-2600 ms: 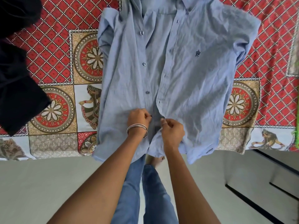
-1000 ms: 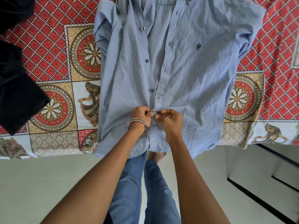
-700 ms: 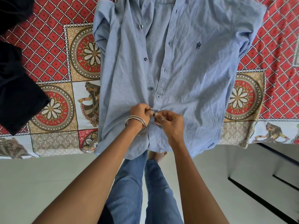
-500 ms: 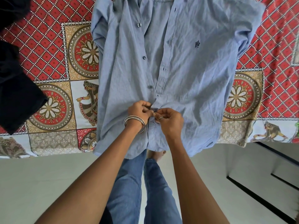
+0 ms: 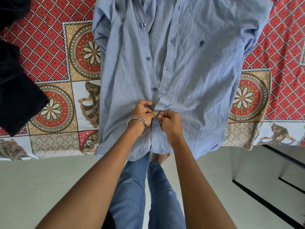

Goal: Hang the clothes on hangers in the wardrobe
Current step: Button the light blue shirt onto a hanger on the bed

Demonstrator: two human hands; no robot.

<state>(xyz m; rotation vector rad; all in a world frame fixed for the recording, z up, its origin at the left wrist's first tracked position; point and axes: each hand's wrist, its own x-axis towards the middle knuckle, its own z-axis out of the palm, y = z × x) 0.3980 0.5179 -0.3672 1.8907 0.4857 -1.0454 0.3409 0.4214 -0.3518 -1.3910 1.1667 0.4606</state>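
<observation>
A light blue button-up shirt lies face up on the bed, collar away from me, its hem hanging over the near edge. Its front stands open above my hands, with three dark buttons showing on the left side. My left hand, with metal bangles on the wrist, pinches the left placket low on the shirt. My right hand pinches the right placket right against it, fingertips meeting at a button. No hanger or wardrobe is in view.
The bed carries a red and tan patterned sheet. A black garment lies at the left on it. Pale floor spreads below the bed edge, with my jeans-clad legs and a dark-lined panel at the right.
My hands have moved one button higher up the shirt front since the earliest frame and keep working the plackets together; the shirt has barely shifted.
</observation>
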